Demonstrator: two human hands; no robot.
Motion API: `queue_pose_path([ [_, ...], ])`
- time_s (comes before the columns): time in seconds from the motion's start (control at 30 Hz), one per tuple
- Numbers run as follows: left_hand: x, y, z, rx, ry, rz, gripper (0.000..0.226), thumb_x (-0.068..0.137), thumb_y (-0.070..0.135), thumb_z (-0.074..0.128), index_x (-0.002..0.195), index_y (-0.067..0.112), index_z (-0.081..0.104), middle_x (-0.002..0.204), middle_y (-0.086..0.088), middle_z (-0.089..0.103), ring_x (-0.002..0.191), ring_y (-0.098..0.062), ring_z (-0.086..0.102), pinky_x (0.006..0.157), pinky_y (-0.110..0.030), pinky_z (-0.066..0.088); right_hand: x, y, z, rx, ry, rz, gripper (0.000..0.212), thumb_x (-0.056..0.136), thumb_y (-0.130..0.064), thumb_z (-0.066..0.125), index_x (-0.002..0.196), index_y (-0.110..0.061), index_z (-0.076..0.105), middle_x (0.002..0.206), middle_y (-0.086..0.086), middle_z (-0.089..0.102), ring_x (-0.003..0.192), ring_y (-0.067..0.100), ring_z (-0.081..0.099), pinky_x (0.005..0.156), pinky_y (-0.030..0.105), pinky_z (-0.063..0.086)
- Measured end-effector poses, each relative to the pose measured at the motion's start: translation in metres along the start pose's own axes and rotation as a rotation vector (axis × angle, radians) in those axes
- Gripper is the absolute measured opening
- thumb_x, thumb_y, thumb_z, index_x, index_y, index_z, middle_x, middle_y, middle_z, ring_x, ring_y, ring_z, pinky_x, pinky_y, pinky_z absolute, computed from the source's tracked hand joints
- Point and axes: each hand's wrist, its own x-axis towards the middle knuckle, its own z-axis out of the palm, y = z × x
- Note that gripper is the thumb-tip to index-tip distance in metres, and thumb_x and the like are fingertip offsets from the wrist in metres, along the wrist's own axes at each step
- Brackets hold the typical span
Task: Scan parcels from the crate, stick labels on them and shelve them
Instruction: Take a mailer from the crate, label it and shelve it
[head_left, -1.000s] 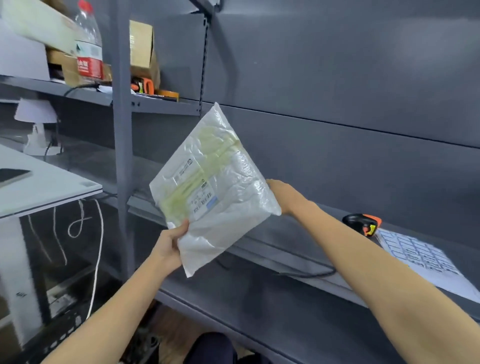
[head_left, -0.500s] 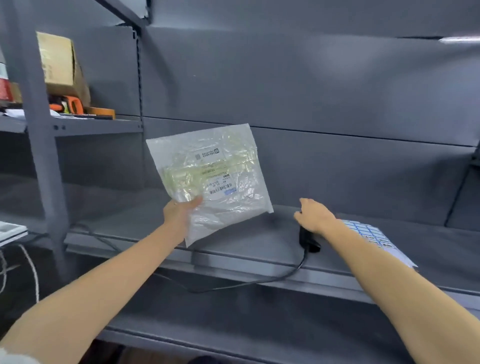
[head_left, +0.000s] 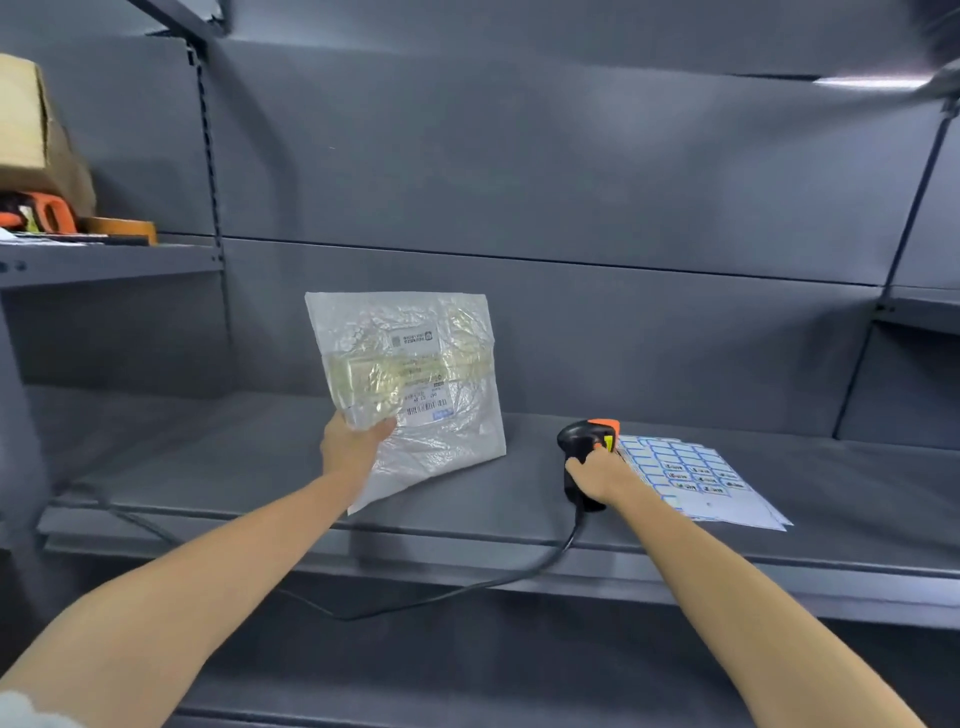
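We see the parcel (head_left: 410, 384), a clear plastic bag with a printed slip inside, held upright just left of the frame's centre, above the grey shelf (head_left: 260, 467). Its long axis runs nearly vertical, tipped a little to the left at the top, and its printed face is turned toward us. The barcode (head_left: 427, 410) sits low on that face, just right of the thumb.

The left hand (head_left: 353, 447) grips the parcel at its lower left edge, thumb on the front and fingers behind it. The lower right corner hangs close to the shelf; we cannot tell from this angle whether it touches.

To the right of the parcel, a little apart from it, the right hand (head_left: 597, 475) is curled round the handle of the scanner (head_left: 587, 441), which seems to stand on the shelf with its cable (head_left: 467, 590) trailing over the front lip. We judge the scan is the step in hand: the scanner's head lies right of the barcode and slightly below it, so the right hand must lift and aim leftward.

Just right of the scanner, the label sheet (head_left: 696, 478) lies flat on the shelf.
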Motion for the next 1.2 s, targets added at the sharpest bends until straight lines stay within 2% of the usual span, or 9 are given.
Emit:
queue_pose_path([
  [0.13,0.001,-0.001,0.004,0.053,-0.005,0.027,0.062,0.082,0.019,0.075,0.134,0.002,0.046,0.130,-0.011,0.055,0.119,-0.028,0.052,0.091,-0.031,0.038,0.009,-0.010,0.004,-0.037,-0.016,0.064,0.058,0.093,-0.045,0.045,0.133,-0.003,0.050,0.136,0.016,0.048,0.126,0.036,0.042,0.103,0.038,0.036],
  [0.3,0.006,-0.001,0.012,0.057,-0.022,0.007,0.067,0.077,0.022,0.080,0.133,0.003,0.048,0.128,-0.011,0.058,0.118,-0.030,0.054,0.101,-0.040,0.043,0.024,-0.023,0.004,0.004,-0.059,0.190,0.042,0.079,-0.029,0.061,0.114,-0.007,0.058,0.113,0.010,0.056,0.114,0.034,0.051,0.085,0.033,0.040],
  [0.37,0.007,-0.002,0.015,0.061,-0.025,0.002,0.065,0.076,0.023,0.080,0.131,0.004,0.050,0.125,-0.010,0.060,0.116,-0.030,0.056,0.100,-0.041,0.044,0.022,-0.031,-0.003,0.318,-0.051,0.177,0.031,0.078,-0.021,0.062,0.105,-0.007,0.059,0.094,0.010,0.054,0.096,0.029,0.057,0.083,0.032,0.043],
  [0.47,0.009,-0.004,0.017,0.071,-0.012,-0.003,0.062,0.077,0.023,0.080,0.128,0.002,0.052,0.121,-0.012,0.061,0.112,-0.030,0.057,0.098,-0.041,0.046,-0.002,-0.042,-0.019,0.973,-0.036,0.170,0.010,0.081,-0.009,0.058,0.090,-0.006,0.053,0.071,0.009,0.049,0.062,0.023,0.049,0.062,0.029,0.042],
  [0.67,0.004,-0.008,0.020,-0.021,0.018,0.011,0.043,0.077,0.015,0.080,0.113,0.006,0.058,0.103,-0.006,0.064,0.102,-0.028,0.061,0.086,-0.034,0.046,-0.054,-0.052,-0.012,1.418,-0.064,0.046,0.015,0.086,-0.007,0.058,0.096,-0.007,0.047,0.061,0.004,0.049,0.045,0.014,0.049,0.041,0.020,0.044],
  [0.87,-0.004,0.015,0.040,-0.347,0.112,-0.151,0.051,0.077,0.016,0.079,0.121,0.004,0.054,0.111,-0.007,0.061,0.101,-0.025,0.059,0.083,-0.033,0.050,-0.058,-0.062,0.002,1.606,-0.036,0.053,0.038,0.086,-0.013,0.069,0.117,-0.005,0.049,0.084,0.008,0.059,0.069,0.017,0.063,0.075,0.031,0.058],
  [0.93,-0.006,0.024,0.047,-0.455,0.122,-0.189,0.050,0.076,0.013,0.079,0.120,0.004,0.057,0.109,-0.007,0.065,0.103,-0.027,0.063,0.091,-0.039,0.051,-0.055,-0.064,0.007,1.600,0.049,0.076,0.042,0.083,-0.019,0.074,0.113,-0.010,0.046,0.085,0.007,0.058,0.070,0.016,0.060,0.075,0.031,0.054],
  [1.07,-0.027,0.033,0.067,-0.597,0.104,-0.221,0.038,0.079,0.009,0.076,0.113,0.003,0.060,0.101,-0.004,0.065,0.099,-0.024,0.063,0.080,-0.029,0.048,-0.053,-0.074,0.006,1.668,0.078,0.076,0.053,0.079,-0.025,0.078,0.115,-0.013,0.042,0.090,0.003,0.060,0.076,0.019,0.061,0.079,0.036,0.054],
  [1.2,-0.044,0.020,0.083,-0.602,-0.028,-0.307,0.050,0.077,0.033,0.078,0.116,0.006,0.062,0.112,-0.003,0.065,0.108,-0.023,0.058,0.102,-0.033,0.040,-0.055,-0.082,0.000,1.592,0.064,0.062,0.062,0.078,-0.027,0.079,0.118,-0.017,0.034,0.100,-0.006,0.055,0.094,0.016,0.054,0.088,0.034,0.042],
])
